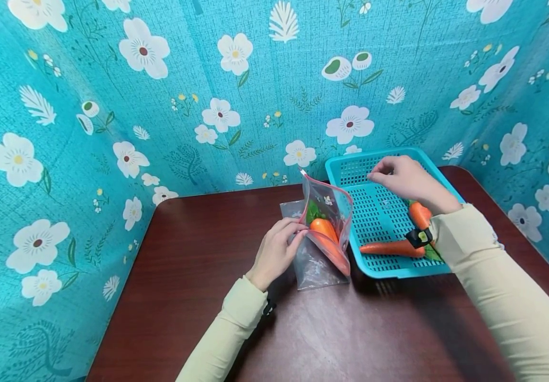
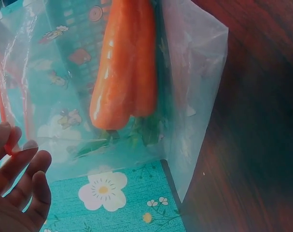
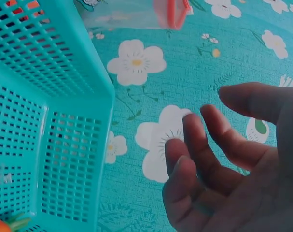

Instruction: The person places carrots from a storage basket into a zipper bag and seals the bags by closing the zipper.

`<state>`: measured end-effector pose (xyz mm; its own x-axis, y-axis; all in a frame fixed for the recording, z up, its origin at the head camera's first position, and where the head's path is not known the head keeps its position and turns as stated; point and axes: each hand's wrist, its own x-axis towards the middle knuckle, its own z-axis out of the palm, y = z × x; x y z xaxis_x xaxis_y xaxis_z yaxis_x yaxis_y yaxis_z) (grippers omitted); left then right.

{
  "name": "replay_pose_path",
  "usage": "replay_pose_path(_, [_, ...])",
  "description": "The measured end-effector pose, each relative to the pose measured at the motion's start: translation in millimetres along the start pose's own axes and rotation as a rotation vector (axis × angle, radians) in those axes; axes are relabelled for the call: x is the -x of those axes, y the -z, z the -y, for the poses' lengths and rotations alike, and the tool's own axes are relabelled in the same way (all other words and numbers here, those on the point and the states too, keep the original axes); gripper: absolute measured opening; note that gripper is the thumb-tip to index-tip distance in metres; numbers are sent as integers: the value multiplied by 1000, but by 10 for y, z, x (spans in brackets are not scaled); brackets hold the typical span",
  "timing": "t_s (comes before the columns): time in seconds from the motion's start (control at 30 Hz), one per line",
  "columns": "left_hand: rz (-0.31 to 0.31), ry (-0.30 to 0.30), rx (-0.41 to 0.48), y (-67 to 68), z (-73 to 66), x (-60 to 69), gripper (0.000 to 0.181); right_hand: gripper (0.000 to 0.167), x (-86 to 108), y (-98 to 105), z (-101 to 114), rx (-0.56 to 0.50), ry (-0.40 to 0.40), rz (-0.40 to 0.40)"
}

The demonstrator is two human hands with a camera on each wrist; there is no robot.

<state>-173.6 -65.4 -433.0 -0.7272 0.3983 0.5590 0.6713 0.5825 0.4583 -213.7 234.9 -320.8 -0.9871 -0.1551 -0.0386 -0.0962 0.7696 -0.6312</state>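
My left hand (image 1: 276, 252) pinches the red-edged rim of a clear zip bag (image 1: 316, 268) between thumb and fingers; the bag's mouth gapes. Inside it lie orange carrots (image 2: 119, 72) with green tops, two of them visible side by side in the left wrist view. Over the far part of a turquoise basket (image 1: 379, 275) hovers my right hand (image 1: 405, 180), its fingers loosely bent with nothing between them, as the right wrist view (image 3: 218, 159) confirms. Two more carrots lie in the basket: one lengthwise near the front (image 1: 389, 248), another partly hidden under my right wrist.
A dark brown wooden table (image 1: 198, 254) carries the bag and, to its right, the basket. Behind and at both sides hangs a turquoise flowered cloth (image 1: 255, 106). The basket's left wall stands close beside the bag.
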Motion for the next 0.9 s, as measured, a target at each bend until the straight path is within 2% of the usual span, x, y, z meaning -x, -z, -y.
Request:
replay_pose_path(0.33, [4, 5, 0, -9, 20, 11, 14, 54, -1, 76, -29, -44, -61, -34])
replay_pose_path(0.57, [-5, -5, 11, -12, 21, 19, 13, 59, -5, 72, -39, -38, -81, -42])
replay_pose_path(0.9, [3, 5, 19, 3, 6, 21, 13, 68, -77, 48, -249, -24, -151, -20])
